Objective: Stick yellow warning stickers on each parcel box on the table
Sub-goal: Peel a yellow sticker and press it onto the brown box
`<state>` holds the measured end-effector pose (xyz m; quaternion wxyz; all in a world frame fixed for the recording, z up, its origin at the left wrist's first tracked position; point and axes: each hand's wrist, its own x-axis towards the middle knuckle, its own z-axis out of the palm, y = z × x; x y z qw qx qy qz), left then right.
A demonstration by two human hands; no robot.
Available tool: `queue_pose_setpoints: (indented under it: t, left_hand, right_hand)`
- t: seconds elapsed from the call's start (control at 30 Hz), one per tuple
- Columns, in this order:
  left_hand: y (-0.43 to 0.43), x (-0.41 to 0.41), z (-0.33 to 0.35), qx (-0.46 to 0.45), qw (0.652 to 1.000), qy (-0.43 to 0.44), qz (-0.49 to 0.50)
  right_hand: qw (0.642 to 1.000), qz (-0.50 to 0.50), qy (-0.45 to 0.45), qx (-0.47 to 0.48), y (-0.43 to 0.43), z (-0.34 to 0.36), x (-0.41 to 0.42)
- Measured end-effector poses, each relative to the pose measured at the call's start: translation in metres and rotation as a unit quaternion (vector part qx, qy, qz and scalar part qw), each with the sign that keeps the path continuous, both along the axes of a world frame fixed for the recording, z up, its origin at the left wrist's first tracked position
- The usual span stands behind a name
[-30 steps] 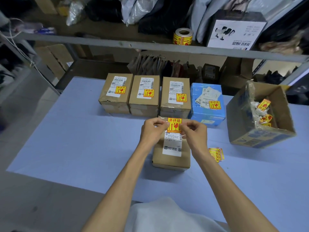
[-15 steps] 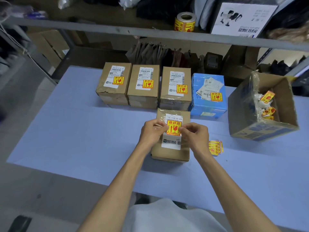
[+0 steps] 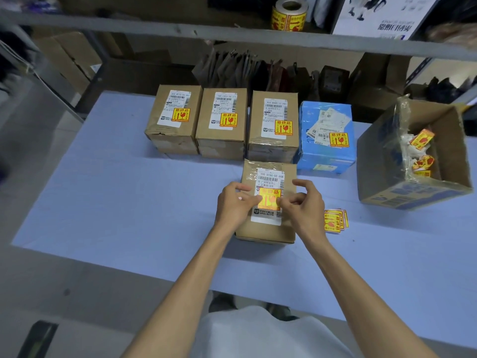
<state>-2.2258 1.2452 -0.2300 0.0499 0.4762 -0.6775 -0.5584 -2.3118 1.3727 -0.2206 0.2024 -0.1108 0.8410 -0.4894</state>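
Closest in, a white shirt [image 3: 258, 332] and two bare forearms reaching out over the pale blue surface [image 3: 116, 202] to the front box [image 3: 265, 232], a brown parcel. On top of the front box, a white shipping label [image 3: 271, 177], and across the label's middle a yellow sticker [image 3: 269, 198], blurred. At the sticker's left edge, the left grip [image 3: 232, 205] closed on it, fingers curled; at its right edge, the right grip [image 3: 307, 205] pinching it likewise. Just right of the front box, a small stack of loose stickers [image 3: 335, 220] flat on the surface. Directly behind the front box and running off to its left, three more brown boxes [image 3: 220, 147] side by side; behind and to its right, a blue box [image 3: 327, 156]; all four carrying a yellow sticker on top. Farther right of the front box, an open carton [image 3: 382, 171] with crumpled sticker scraps [image 3: 422, 139] inside. Far beyond the front box, up on a shelf [image 3: 232, 34], a sticker roll [image 3: 290, 14]
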Motion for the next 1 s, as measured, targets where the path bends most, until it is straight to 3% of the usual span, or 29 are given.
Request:
queue_pose_setpoints:
  t: [0.53, 1.0]
  left_hand:
    - [0.029, -0.009, 0.0, -0.109, 0.99, -0.05, -0.072]
    - [0.032, -0.015, -0.002, -0.118, 0.985, -0.091, -0.091]
  right_hand:
    - [0.997, 0.003, 0.061, 0.052, 0.019, -0.014, -0.006]
    - [0.996, 0.006, 0.032, 0.077, 0.019, -0.021, -0.01]
